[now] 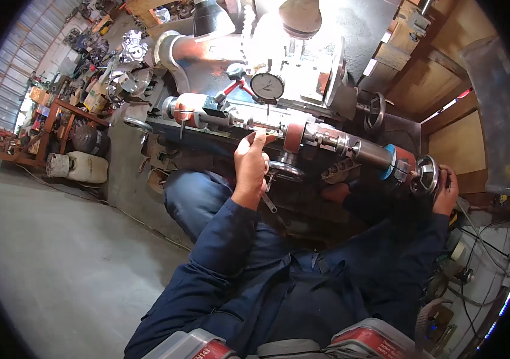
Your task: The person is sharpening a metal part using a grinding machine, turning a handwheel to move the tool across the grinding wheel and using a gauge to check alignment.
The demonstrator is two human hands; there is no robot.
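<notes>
My left hand (249, 170) is raised to the long horizontal metal fixture, thumb and fingertips pinched at the slim shaft (258, 124) below a round dial indicator (267, 85); what lies between them is too small to make out. The indicator sits beside a red-and-black jointed holder (234, 87), its stem pointing down at the shaft. My right hand (446, 192) is closed on the rim of a handwheel (425, 176) at the fixture's right end, next to a red-and-blue housing (400, 161). Another handwheel (286, 172) hangs under the central red block (293, 136).
A large machine (207, 55) stands behind the fixture. Cluttered parts (87, 90) and a wooden rack (51, 134) are at the left, with a pale gas cylinder (87, 169) on the floor. Wooden panels (452, 143) and cables (476, 251) are at the right. My knee (192, 200) is under the fixture.
</notes>
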